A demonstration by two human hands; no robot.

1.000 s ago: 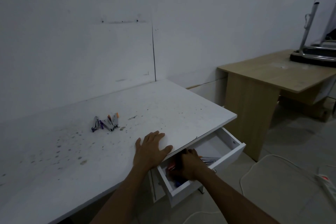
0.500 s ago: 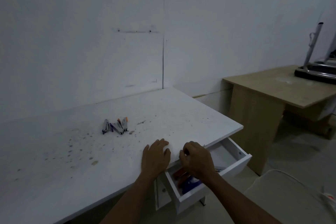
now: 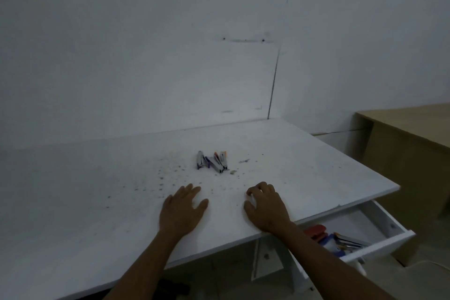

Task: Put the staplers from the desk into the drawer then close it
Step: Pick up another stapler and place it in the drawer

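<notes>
A small cluster of staplers (image 3: 212,162), silver with purple and orange parts, lies on the white desk (image 3: 97,190) a little beyond both hands. My left hand (image 3: 181,209) rests flat on the desk, fingers apart, holding nothing. My right hand (image 3: 265,207) hovers over the desk with curled fingers and nothing visible in it. Below the desk's right front edge the white drawer (image 3: 379,247) stands pulled out. Inside it lie a red stapler (image 3: 315,231), a blue one (image 3: 328,241) and silver ones (image 3: 348,243).
A wooden table (image 3: 414,129) stands to the right of the desk, close to the drawer's open end. The white wall runs right behind the desk. Dark specks and crumbs are scattered on the desk surface around the staplers.
My right hand came up out of the drawer and now sits over the desk top. My left hand slid further onto the desk. The view turned left toward the staplers.
</notes>
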